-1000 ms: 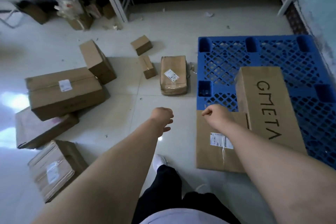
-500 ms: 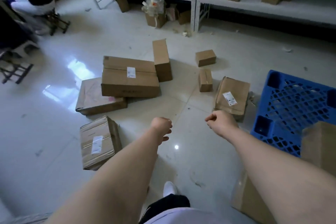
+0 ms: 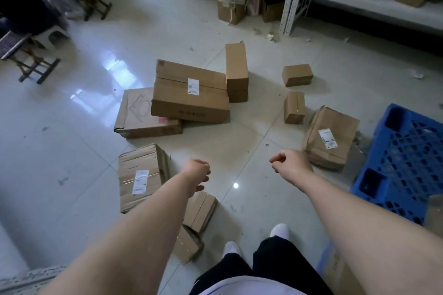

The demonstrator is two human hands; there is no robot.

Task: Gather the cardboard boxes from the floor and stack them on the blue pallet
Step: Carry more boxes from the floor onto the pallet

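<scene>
Turning away from the blue pallet (image 3: 405,163), now at the right edge, the view brings the cardboard boxes (image 3: 191,93) scattered on the floor ahead, while left hand (image 3: 197,171) and right hand (image 3: 291,164) hang curled and empty, so gathering resumes.

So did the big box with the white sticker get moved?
No. The big box lies propped on the flat box, touching the tall box, as before. Only the camera turned left.
</scene>
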